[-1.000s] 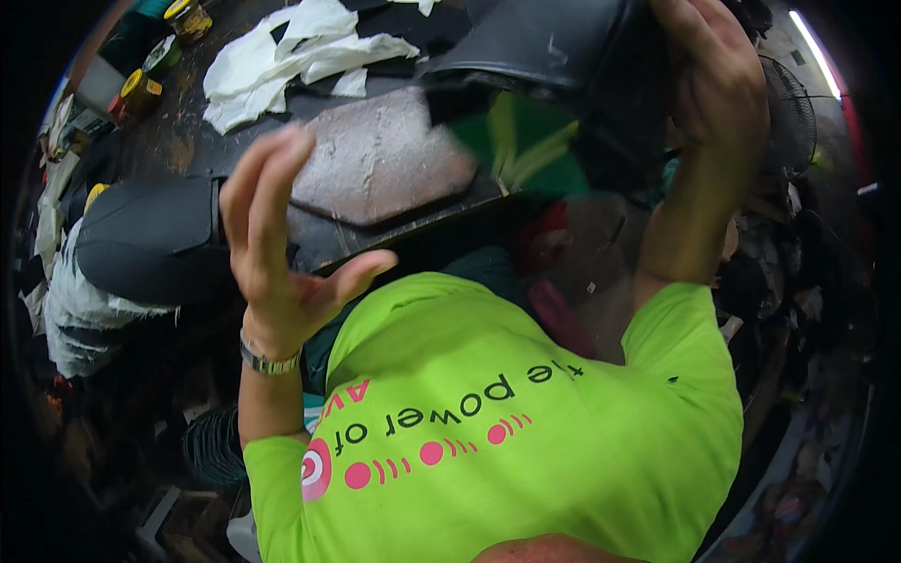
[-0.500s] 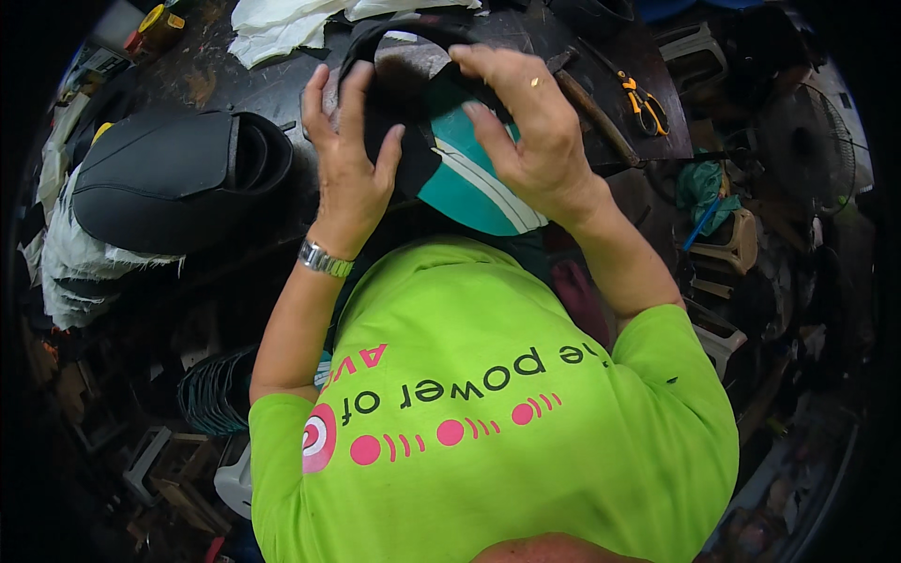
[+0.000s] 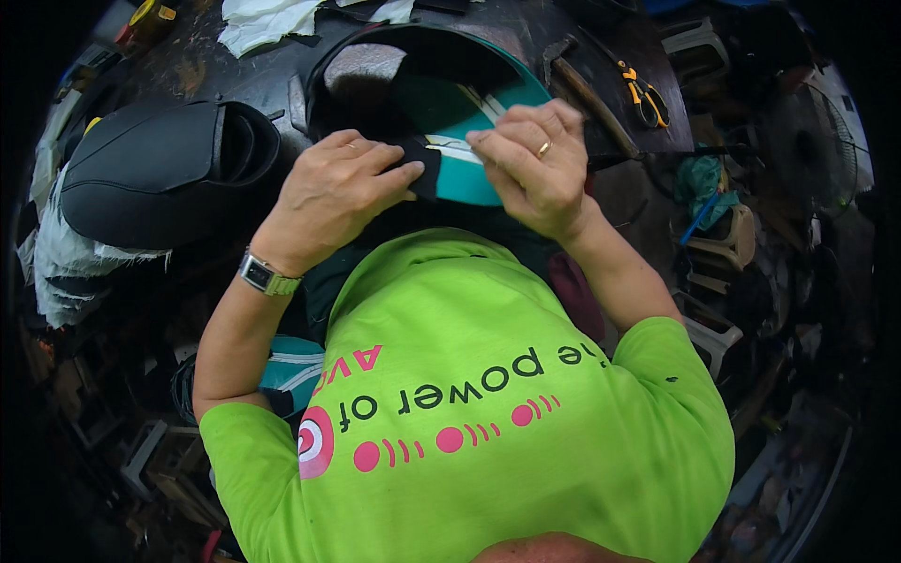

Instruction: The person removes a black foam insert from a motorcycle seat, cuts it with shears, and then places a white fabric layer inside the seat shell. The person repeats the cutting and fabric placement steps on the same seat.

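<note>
The green shirt (image 3: 582, 469) bears black and pink lettering (image 3: 458, 389), upside down. Below run pink dots (image 3: 450, 440) and arcs (image 3: 481, 437), with a round emblem (image 3: 316, 441) at left.

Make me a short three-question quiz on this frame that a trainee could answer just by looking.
1. Which wrist wears the watch?
2. True or false: in the picture, the hammer lies to the left of the orange-handled tool.
3. What do the left hand and right hand both hold?
a) a white cloth
b) a black-and-teal curved piece
c) a yellow-lidded jar

Key:
1. The left wrist.
2. True.
3. b
</note>
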Demonstrator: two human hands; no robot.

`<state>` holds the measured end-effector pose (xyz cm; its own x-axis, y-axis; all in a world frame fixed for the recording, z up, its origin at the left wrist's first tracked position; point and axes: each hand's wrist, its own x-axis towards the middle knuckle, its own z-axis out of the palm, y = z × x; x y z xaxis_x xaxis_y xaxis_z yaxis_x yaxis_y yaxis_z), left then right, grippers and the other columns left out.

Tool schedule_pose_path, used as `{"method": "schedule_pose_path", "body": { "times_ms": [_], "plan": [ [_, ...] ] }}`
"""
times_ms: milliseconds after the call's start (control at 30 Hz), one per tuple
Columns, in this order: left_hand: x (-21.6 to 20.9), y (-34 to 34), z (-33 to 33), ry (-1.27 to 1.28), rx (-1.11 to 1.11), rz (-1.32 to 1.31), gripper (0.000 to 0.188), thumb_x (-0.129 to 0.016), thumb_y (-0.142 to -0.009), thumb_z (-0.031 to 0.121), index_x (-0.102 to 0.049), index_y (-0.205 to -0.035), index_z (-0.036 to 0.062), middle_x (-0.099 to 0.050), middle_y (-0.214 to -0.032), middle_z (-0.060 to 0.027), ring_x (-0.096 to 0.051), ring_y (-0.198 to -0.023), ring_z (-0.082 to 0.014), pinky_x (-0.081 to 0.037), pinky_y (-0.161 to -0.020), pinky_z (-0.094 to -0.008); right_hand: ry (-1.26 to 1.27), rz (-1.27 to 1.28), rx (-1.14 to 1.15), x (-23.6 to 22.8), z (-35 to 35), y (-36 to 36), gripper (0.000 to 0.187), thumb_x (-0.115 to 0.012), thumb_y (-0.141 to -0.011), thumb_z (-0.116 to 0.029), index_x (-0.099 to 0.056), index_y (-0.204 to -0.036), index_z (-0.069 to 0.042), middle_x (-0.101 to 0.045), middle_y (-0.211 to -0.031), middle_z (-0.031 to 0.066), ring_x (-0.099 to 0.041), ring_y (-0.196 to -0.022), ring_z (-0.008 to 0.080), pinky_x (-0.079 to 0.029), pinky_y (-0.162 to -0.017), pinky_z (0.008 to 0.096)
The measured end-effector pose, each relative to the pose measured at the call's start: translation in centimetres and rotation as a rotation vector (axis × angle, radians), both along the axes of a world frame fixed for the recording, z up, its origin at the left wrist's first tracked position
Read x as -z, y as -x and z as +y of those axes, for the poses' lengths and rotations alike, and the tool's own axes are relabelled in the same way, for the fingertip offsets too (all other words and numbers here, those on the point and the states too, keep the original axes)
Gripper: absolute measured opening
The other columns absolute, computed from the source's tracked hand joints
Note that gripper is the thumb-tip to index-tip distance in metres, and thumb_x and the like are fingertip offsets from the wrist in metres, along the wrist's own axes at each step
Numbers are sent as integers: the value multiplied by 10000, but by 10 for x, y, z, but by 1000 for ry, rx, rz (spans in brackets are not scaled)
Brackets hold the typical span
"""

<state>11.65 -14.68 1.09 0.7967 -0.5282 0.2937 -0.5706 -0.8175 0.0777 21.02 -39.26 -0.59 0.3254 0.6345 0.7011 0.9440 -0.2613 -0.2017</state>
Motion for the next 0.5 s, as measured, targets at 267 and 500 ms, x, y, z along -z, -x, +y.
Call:
{"method": "schedule_pose_path", "body": {
  "times_ms": [267, 500],
  "plan": [
    [-18, -34, -40, 81, 46, 224, 181, -629, -954, 166, -600, -1042, 10, -665, -851, -166, -696, -763, -348, -562, -664, -442, -119, 487, -74, 40, 8, -12, 311, -628, -901, 23, -634, -1211, -10, -669, -1143, 186, -662, -1062, 385, -542, -920, 401],
    [-21, -87, -32, -118, 7, 536, 276, -656, -899, 31, -722, -1160, 88, -713, -885, -166, -721, -822, -317, -567, -768, -439, -155, 702, -155, 53, 9, -40, 622, -478, -926, 116, -446, -1493, -138, -676, -1189, 158, -681, -1136, 300, -520, -1047, 397]
  ]
}}
